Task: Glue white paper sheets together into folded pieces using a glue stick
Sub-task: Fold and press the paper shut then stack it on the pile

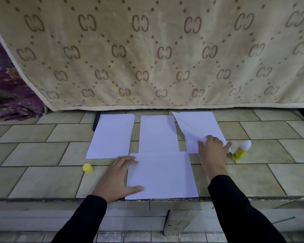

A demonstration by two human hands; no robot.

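Near edge of the tile-patterned worktop (42, 179): one white paper sheet (162, 174) lies flat. The left hand (118, 176), black-sleeved, rests on the sheet's left edge, grip wide, fingers straight. A small yellow round cap (87, 168) stands just left of that hand.

Further back, the right hand (212, 148) bears on the right-hand white sheet (198, 127), fingers bent. Whether the grip pinches it cannot be told. A yellow glue stick with white tip (240, 150) lies just right of that hand.

A middle white sheet (158, 134) and a left-hand stack of white sheets (111, 135) lie alongside. A beige patterned cloth (147, 50) hangs behind.
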